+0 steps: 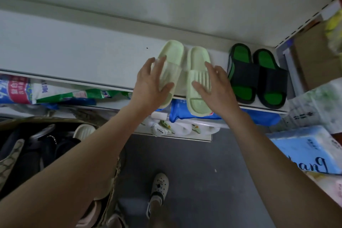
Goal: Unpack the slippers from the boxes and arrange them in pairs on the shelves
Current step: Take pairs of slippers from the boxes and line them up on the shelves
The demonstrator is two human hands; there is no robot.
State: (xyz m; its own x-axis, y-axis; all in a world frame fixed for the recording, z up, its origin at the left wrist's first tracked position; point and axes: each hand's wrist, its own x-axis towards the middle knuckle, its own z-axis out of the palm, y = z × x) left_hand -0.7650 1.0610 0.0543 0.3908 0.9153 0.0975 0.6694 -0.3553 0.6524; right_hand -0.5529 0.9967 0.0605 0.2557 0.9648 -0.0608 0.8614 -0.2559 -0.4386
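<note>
Two pale green slippers lie side by side on the white top shelf (pixel 74 57), toes overhanging its front edge. My left hand (pixel 149 85) rests over the strap of the left pale green slipper (pixel 171 55), fingers spread. My right hand (pixel 216 87) lies against the right pale green slipper (pixel 197 61), fingers apart. Neither hand is closed around a slipper. To the right stands a pair of black slippers with green insoles (pixel 257 77) on the same shelf.
A box at the lower left (pixel 37 146) holds several more slippers, dark and cream. Lower shelves carry detergent bags (pixel 55 90) and white bottles (pixel 175 127). Blue tissue packs (pixel 303 150) stack at the right. My foot in a white clog (pixel 160 187) stands on the grey floor.
</note>
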